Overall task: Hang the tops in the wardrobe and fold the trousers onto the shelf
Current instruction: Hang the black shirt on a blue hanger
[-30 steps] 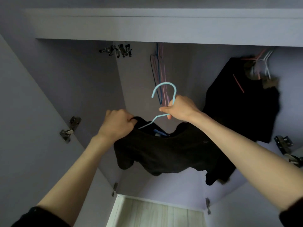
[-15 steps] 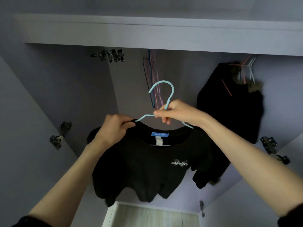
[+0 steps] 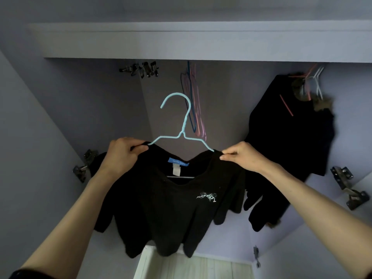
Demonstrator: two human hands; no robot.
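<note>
A black T-shirt [image 3: 171, 208] with a blue neck label and a small white chest print hangs on a light blue wire hanger [image 3: 182, 125], held up in front of the open wardrobe. My left hand [image 3: 122, 153] grips the shirt's left shoulder at the hanger's end. At the hanger's other end my right hand [image 3: 241, 159] pinches the right shoulder. The hanger's hook points up, free of any rail. No trousers are in view.
Several empty blue and pink hangers [image 3: 193, 105] hang at the wardrobe's back. A dark garment [image 3: 289, 141] hangs at the right on pink and white hangers. Metal clips [image 3: 144, 69] hang at upper left. Door hinges [image 3: 350, 188] stick out on both sides.
The shirt went from bunched to hanging flat on the hanger. My right hand left the hanger's neck and now pinches the right shoulder.
</note>
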